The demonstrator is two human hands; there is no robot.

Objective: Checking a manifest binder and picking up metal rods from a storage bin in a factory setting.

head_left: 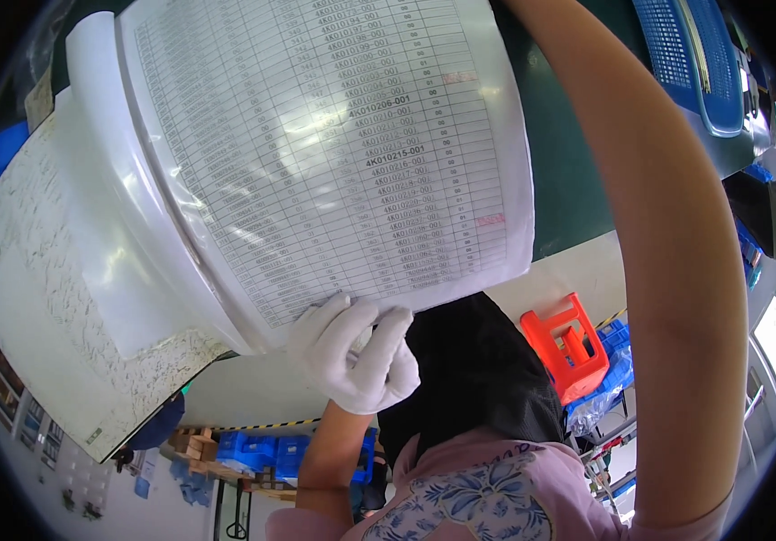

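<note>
A folder of clear plastic sleeves (100, 225) lies spread before me, tilted, with a printed table sheet (316, 162) facing up under glossy plastic. Rows of small print and a couple of pink marks show on it. My left hand (356, 356), in a white glove, is closed at the sheet's lower edge, fingertips on top and fingers curled. The folder's worn white cover (36, 307) sticks out at the left, scuffed and speckled. My bare right forearm (667, 225) reaches up along the right side; its hand lies beyond the top edge, out of sight.
The green tabletop (568, 180) extends under the folder. A blue plastic basket (721, 81) stands at the far right. Below the table edge, a red-orange stool (573, 352) and blue bins (262, 451) stand on the floor, near yellow-black striped tape. A black apron (469, 370) covers my lap.
</note>
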